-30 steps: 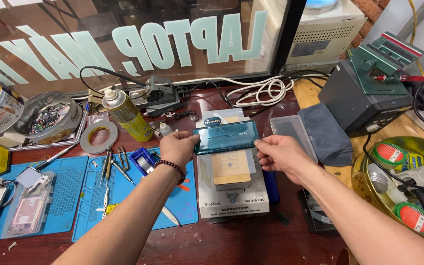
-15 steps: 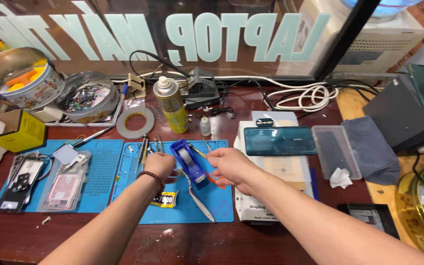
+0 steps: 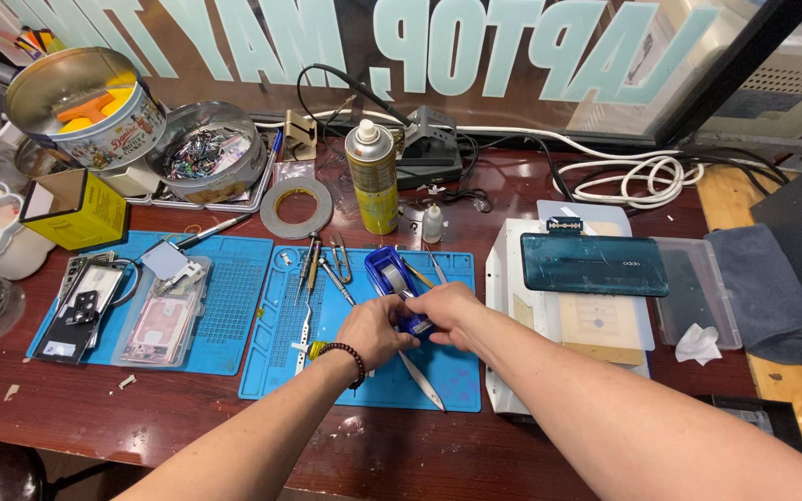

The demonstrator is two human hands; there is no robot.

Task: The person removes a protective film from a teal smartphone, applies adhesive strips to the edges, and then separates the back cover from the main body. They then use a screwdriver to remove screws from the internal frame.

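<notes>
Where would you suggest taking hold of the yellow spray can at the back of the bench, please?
Grip the yellow spray can around its bare cylindrical body, below the white nozzle. It stands upright, so wrap the fingers round it from the front. The tape roll lies to its left and a small white bottle stands to its right, so the near side looks the most open, though both leave some room.

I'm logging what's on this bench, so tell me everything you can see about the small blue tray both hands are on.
The small blue tray is a narrow, rectangular open container that looks like glossy plastic, with raised walls. It lies angled on the right blue work mat, its far end pointing toward the yellow spray can. A pale, whitish item sits inside; what it is cannot be told. The left hand and right hand close over its near end, hiding that part. Tweezers lie beside it.
</notes>
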